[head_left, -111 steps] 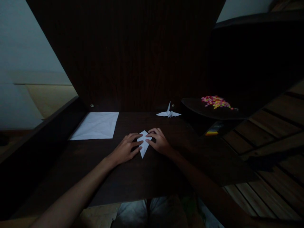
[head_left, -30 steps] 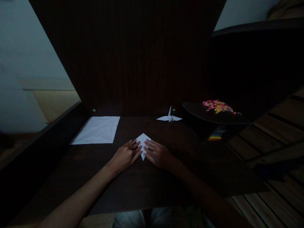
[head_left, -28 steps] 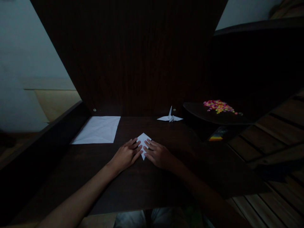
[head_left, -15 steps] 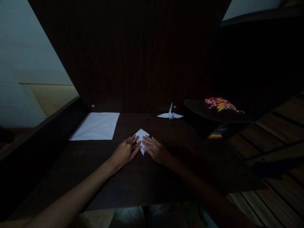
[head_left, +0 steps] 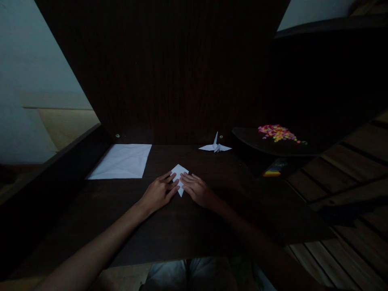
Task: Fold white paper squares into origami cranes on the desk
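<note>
Folded paper (head_left: 178, 171) lies on the desk (head_left: 157, 238), between far and near edges. With fingers spread, the left hand (head_left: 158, 193) and right hand (head_left: 198, 191) press it, apparently setting creases; the next move seems to need aligned edges.

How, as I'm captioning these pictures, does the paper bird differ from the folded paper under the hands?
Shape: the paper bird has spread wings; the folded paper is kite-shaped. Pose: the bird has a point sticking up, while the folded paper lies flat. Contact: the left hand and right hand touch the folded paper; neither touches the bird. Both are white and rest on the desk.
</note>
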Tool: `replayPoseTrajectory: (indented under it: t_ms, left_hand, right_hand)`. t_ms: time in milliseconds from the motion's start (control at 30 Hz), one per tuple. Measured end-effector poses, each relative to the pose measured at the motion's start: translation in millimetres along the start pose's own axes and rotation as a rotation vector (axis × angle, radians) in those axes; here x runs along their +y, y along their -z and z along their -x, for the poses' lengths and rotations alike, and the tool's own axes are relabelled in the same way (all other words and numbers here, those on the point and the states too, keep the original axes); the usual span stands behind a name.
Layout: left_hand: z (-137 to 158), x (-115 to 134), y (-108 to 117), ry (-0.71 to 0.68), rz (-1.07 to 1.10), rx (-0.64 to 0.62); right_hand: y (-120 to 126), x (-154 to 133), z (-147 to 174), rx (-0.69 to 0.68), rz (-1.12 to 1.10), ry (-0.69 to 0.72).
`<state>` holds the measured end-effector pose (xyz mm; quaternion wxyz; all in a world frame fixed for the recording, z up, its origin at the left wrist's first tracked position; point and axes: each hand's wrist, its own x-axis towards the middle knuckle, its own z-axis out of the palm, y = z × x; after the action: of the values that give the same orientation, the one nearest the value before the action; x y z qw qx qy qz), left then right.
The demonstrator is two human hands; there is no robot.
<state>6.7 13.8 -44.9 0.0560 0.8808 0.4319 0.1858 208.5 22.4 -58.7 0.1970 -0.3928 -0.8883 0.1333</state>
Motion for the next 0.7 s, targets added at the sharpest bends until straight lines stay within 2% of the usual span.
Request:
replayPoseTrajectory:
  t_ms: [367,567,700]
  left_hand:
    - [2.3,-2.1,-5.1,-0.01,-0.03,0.041]
    - [-1.0,0.2,-6.0,-0.005,-0.017,0.083]
    - [-4.2,0.9,-6.0,-0.049,0.042,0.05]
  right_hand:
    - [2.9,-6.8,-1.7,-0.027,0.012,-0.049]
    - [2.5,-7.9,-0.4,0.018,-0.014,-0.057]
    - [-0.7,-6.1,-0.3,0.081,-0.058,-0.057]
